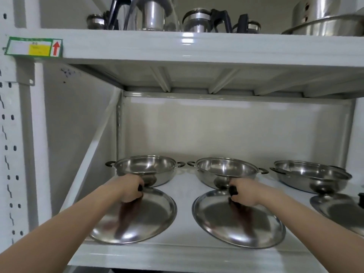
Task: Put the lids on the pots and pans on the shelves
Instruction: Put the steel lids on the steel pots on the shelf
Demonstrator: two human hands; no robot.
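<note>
Three shallow steel pots stand uncovered along the back of the white shelf [183,251]: a left pot [145,168], a middle pot [226,171] and a right pot [311,177]. In front of each lies a round steel lid. My left hand [131,189] is closed around the black knob of the left lid [141,219], which leans against the left pot. My right hand [243,193] grips the black knob of the middle lid [242,223]. The right lid [338,209] lies untouched at the frame's right edge.
The shelf above [197,46] carries steel kettles and glass jugs with black handles, plus a large steel basin [325,24] at the right. A perforated white upright [9,154] stands at the left. The shelf's underside hangs low over the pots.
</note>
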